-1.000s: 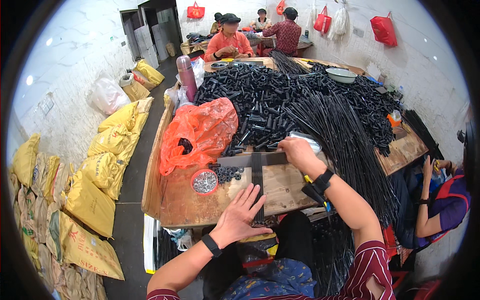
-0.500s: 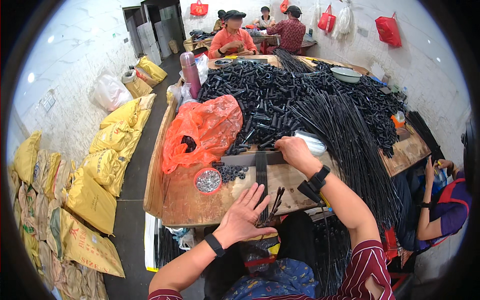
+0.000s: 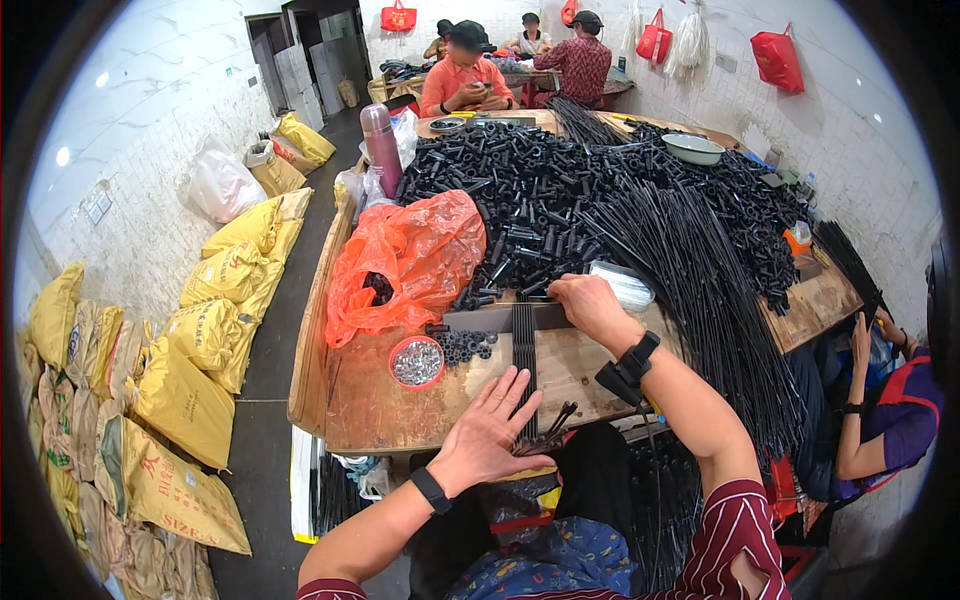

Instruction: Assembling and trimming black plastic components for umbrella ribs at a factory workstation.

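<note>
A row of thin black rods [image 3: 523, 340] lies side by side on the wooden table, pointing away from me. My left hand [image 3: 485, 425] rests flat across their near part, fingers stretched and thumb out to the right. The near rod ends [image 3: 560, 418] fan out beyond the table's front edge beside that thumb. At the far end of the rods, my right hand [image 3: 592, 305] is closed in a pinch; what its fingertips hold is too small to make out. A grey flat strip [image 3: 480, 320] lies crosswise by the rods' far part.
Left of the rods are small black rings [image 3: 468, 346], a red-rimmed tub [image 3: 416, 362] of silvery pieces and an orange plastic bag [image 3: 400, 260]. Black tubular parts [image 3: 530, 190] heap behind. Long black rods [image 3: 700, 290] and a clear package [image 3: 624, 286] lie rightward. Co-workers sit around.
The near ends of the rods by my left thumb have dropped lower and swung slightly right. Both my hands stay nearly in place. The co-worker across the table has bent the head down.
</note>
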`<control>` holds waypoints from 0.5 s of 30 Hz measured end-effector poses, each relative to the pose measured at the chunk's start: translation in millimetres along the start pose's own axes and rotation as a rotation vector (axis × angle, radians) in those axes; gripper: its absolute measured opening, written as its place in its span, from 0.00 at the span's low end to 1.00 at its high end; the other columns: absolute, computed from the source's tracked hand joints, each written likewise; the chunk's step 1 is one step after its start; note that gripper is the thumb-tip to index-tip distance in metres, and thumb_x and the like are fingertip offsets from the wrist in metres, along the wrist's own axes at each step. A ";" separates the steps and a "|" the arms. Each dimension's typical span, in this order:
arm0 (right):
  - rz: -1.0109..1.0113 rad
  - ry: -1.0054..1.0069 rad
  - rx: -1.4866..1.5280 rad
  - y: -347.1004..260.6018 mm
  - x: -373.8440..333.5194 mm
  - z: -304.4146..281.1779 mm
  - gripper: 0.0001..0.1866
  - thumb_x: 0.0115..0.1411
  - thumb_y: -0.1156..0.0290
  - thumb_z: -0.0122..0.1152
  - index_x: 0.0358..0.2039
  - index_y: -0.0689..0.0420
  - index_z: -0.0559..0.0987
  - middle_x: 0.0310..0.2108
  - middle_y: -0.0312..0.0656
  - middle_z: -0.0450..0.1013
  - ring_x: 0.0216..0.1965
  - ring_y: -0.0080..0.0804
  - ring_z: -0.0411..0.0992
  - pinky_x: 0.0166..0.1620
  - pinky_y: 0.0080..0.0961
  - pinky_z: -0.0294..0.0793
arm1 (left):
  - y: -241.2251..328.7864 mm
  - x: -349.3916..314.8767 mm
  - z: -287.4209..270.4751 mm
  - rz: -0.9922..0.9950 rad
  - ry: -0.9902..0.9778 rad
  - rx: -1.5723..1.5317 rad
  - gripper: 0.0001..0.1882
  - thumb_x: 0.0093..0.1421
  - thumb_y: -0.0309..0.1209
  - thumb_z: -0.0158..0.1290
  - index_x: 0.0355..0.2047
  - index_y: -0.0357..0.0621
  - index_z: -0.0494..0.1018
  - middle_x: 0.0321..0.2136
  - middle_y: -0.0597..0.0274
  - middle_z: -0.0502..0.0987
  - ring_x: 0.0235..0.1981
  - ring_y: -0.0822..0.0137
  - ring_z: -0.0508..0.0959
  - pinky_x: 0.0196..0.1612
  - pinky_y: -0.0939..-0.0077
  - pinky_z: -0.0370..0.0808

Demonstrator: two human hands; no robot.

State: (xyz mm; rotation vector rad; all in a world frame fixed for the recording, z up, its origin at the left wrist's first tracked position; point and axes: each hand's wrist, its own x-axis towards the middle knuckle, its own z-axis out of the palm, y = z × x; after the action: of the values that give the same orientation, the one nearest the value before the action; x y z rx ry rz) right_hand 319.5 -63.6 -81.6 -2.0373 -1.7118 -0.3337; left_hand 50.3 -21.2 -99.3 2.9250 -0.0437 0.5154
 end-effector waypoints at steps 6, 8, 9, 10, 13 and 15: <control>-0.015 -0.016 -0.039 -1.9 2.6 0.4 0.08 0.55 0.75 0.52 0.30 0.59 0.80 0.28 0.45 0.76 0.32 0.44 0.75 0.36 0.36 0.74 | -0.4 0.4 1.3 0.009 0.006 0.006 0.48 0.49 0.65 0.53 0.56 0.35 0.63 0.60 0.38 0.59 0.64 0.47 0.57 0.66 0.62 0.53; -0.023 -0.021 -0.072 -2.0 3.2 1.1 0.08 0.55 0.75 0.52 0.30 0.58 0.80 0.28 0.45 0.75 0.32 0.44 0.75 0.35 0.36 0.74 | -0.2 -0.1 1.7 -0.011 -0.023 -0.008 0.48 0.51 0.66 0.49 0.58 0.38 0.62 0.61 0.41 0.57 0.65 0.48 0.53 0.67 0.60 0.49; -0.023 -0.022 -0.072 -1.9 3.6 1.6 0.08 0.55 0.75 0.52 0.30 0.58 0.80 0.28 0.45 0.75 0.32 0.44 0.75 0.35 0.36 0.74 | -0.1 0.0 1.9 -0.011 -0.022 -0.009 0.48 0.51 0.66 0.49 0.58 0.38 0.62 0.61 0.41 0.57 0.65 0.48 0.53 0.67 0.60 0.49; -0.034 -0.026 -0.078 -1.8 4.3 2.2 0.08 0.54 0.75 0.52 0.30 0.58 0.80 0.28 0.45 0.75 0.31 0.44 0.75 0.35 0.36 0.74 | -0.1 0.3 2.0 -0.014 -0.027 -0.012 0.48 0.51 0.66 0.48 0.59 0.38 0.62 0.62 0.41 0.57 0.65 0.48 0.53 0.67 0.60 0.49; -0.022 -0.038 -0.074 -8.8 7.4 -1.0 0.08 0.52 0.77 0.52 0.29 0.57 0.80 0.28 0.44 0.75 0.32 0.43 0.75 0.36 0.36 0.75 | -0.6 -0.1 1.4 -0.017 -0.036 -0.011 0.48 0.51 0.66 0.48 0.59 0.38 0.61 0.62 0.41 0.57 0.65 0.48 0.53 0.67 0.60 0.49; 0.004 -0.047 -0.067 -10.8 8.6 -2.4 0.09 0.50 0.78 0.52 0.29 0.56 0.80 0.29 0.44 0.75 0.33 0.43 0.76 0.36 0.36 0.75 | -0.6 0.3 0.9 -0.016 -0.039 -0.008 0.48 0.51 0.66 0.48 0.59 0.38 0.61 0.62 0.41 0.57 0.66 0.48 0.53 0.67 0.60 0.49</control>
State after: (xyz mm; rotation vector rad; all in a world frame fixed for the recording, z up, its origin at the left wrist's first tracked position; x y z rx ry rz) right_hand 310.9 -56.1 -73.5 -2.1115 -1.7464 -0.3484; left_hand 50.9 -20.7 -100.1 2.9248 -0.0278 0.4545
